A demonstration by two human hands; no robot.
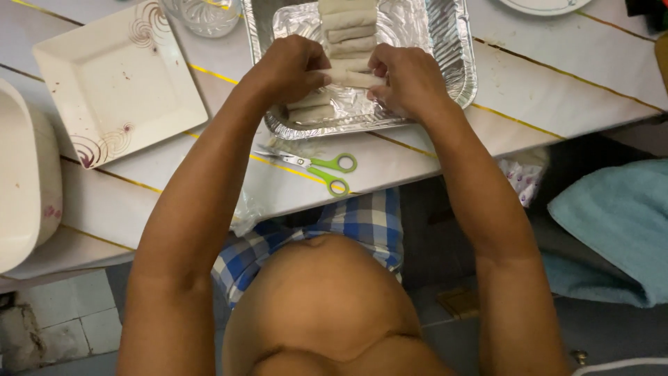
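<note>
While both hands grip roll (346, 75) | ends hidden | tray (456, 63) top cut off

We see our left hand (291, 68) and right hand (409, 78) pinching one pale roll (350, 77) over the foil tray (456, 49); green scissors (321, 169) lie just beside.

Bench (557, 76): pale, whitish top crossed by thin yellow diagonal lines, its near edge running from lower left up to the right; lighting is even and soft, with no hard shadows. Below the bench at lower left, the floor (62, 327) shows pale square tiles with dark, grimy joints, while under the bench on the right it is darker and grey. A light blue towel (619, 230) lies folded at the right edge, just beside the bench.
</note>
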